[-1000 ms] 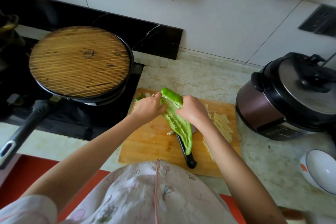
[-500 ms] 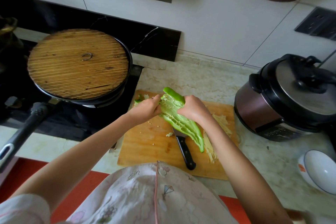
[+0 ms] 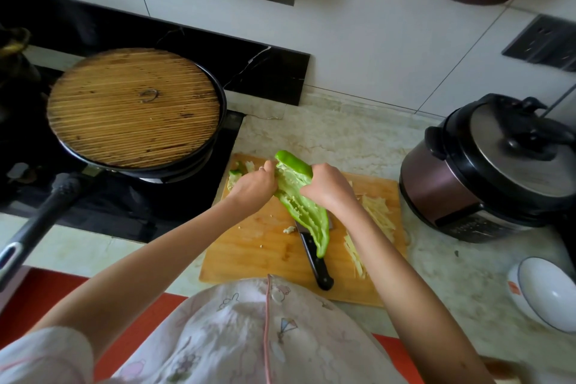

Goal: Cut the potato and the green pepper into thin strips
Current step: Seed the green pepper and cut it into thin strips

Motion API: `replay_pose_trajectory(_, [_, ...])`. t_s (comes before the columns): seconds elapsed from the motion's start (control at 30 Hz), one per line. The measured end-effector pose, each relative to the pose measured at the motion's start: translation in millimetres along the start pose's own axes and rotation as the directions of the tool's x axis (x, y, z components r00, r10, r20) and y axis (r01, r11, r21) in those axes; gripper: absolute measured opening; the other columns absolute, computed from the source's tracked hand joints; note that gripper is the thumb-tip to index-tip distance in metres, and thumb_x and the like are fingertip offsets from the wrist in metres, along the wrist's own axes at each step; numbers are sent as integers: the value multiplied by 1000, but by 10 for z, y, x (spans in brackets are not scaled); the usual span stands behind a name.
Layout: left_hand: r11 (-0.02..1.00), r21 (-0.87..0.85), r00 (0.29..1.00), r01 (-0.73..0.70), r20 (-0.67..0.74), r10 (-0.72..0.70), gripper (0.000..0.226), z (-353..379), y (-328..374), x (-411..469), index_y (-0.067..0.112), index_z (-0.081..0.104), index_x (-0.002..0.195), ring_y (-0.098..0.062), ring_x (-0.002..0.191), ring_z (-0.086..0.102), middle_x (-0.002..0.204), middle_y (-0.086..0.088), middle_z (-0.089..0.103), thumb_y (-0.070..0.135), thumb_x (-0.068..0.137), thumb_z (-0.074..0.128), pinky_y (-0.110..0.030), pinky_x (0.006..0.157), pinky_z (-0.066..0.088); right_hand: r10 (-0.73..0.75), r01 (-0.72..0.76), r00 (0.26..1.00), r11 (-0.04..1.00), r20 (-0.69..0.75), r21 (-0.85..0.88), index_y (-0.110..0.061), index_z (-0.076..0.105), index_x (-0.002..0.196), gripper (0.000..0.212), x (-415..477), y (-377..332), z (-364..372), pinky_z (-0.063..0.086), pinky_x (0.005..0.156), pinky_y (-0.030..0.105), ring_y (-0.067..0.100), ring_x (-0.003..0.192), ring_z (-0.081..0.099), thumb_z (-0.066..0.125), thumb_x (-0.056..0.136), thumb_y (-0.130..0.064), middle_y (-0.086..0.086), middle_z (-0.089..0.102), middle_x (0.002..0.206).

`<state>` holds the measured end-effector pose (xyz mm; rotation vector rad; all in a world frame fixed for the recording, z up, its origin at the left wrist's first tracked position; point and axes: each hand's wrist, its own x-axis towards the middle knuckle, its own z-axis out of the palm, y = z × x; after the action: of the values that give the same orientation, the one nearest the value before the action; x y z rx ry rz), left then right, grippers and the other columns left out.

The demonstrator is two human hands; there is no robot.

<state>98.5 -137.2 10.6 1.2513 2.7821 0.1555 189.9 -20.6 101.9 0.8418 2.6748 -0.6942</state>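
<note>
Green pepper, split open with its pale seeded inside facing up, hangs above the wooden cutting board as we grip its upper end with our left hand and right hand, over the black-handled knife lying beside the potato strips.

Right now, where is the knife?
In the head view the knife lies on the cutting board, handle toward the person, blade under the held green pepper, potato strips to its right.
</note>
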Motion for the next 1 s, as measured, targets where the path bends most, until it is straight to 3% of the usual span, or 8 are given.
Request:
replay_pose_trajectory(0.03, [1000,-8,1000,19,15,-19,38,14,-3,8,0,26,139,-31,89,67,75,-7,44,6,102,33,-36,65,49,-2,2,1000,1000,-3,-9,-20,48,69,18,-4,-5,3,32,45,25,16,54,50,58,80,-11,-2,50,63])
replay_pose_trajectory(0.1, [997,-25,995,78,71,-76,35,6,12,11,-4,28,134,-34,89,66,96,-16,62,5,101,33,-37,61,43,-10,10,1000,1000,-5,-19,-16,53,77,8,-6,-16,17,33,46,25,20,59,53,58,80,-11,-1,51,64])
replay_pose_trajectory(0.17, [991,-89,989,100,123,-88,35,14,-5,29,-3,30,134,-37,90,64,107,-18,63,6,100,33,-36,59,36,-14,14,1000,1000,-3,-20,-15,54,80,6,-6,-11,34,35,47,25,22,62,55,58,80,-11,-2,51,65])
replay_pose_trajectory(0.4, [969,-247,998,10,55,4,39,12,-75,-46,0,33,135,-41,85,62,103,-22,64,24,104,32,-40,63,38,-9,9,1000,1000,11,6,-20,46,69,19,6,43,44,37,48,24,16,53,51,59,79,-11,-1,51,63])
replay_pose_trajectory(0.53, [929,-369,999,36,42,-22,39,26,-107,-40,5,38,128,-39,86,62,98,-16,66,34,104,31,-38,63,38,-27,27,1000,999,4,30,-21,45,68,20,-9,47,43,37,47,24,16,52,50,59,80,-11,-1,50,62])
replay_pose_trajectory(0.67, [836,-535,992,124,94,-87,36,-11,-81,-32,5,36,130,-31,78,55,98,-14,60,30,104,33,-36,62,36,-33,35,999,999,-32,40,-20,51,74,13,-8,58,34,34,46,23,14,51,49,59,80,-11,-2,50,61])
replay_pose_trajectory(0.8, [884,-446,990,139,48,-131,30,1,-32,-52,-1,38,123,-39,76,58,96,-21,62,21,104,31,-40,59,36,-28,30,999,999,-42,36,-16,54,79,6,-2,15,34,36,47,24,19,57,54,58,80,-11,-1,52,64])
replay_pose_trajectory(1.0, [973,-185,990,136,71,-124,23,15,-24,-64,-3,37,120,-36,80,65,96,-19,65,11,102,32,-31,54,34,-11,13,1000,998,-23,61,-14,55,82,6,-4,2,36,40,52,26,23,64,58,59,78,-12,0,54,67])
